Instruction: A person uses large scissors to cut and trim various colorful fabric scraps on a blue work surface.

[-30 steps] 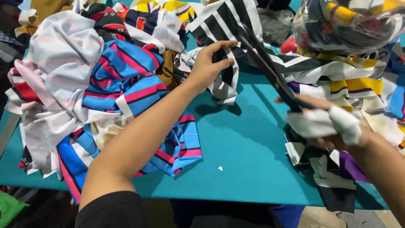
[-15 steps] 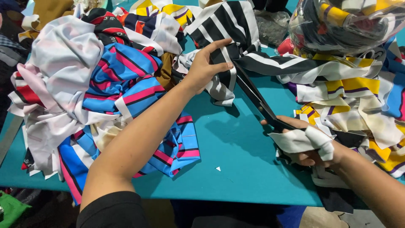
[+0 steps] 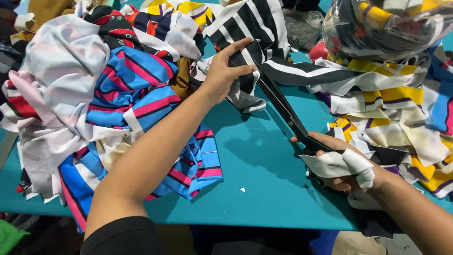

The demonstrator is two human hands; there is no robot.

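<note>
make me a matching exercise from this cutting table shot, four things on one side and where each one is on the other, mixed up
Things:
1. black and white striped fabric
2. scissors
3. blue and pink striped fabric
4. clear bag of fabric

Places:
A. top right corner of the table
B. pinched in the left hand
C. piled to the left of the left forearm
D. held in the right hand, blades at the striped cloth

Pairs: 1-B, 2-D, 3-C, 4-A
</note>
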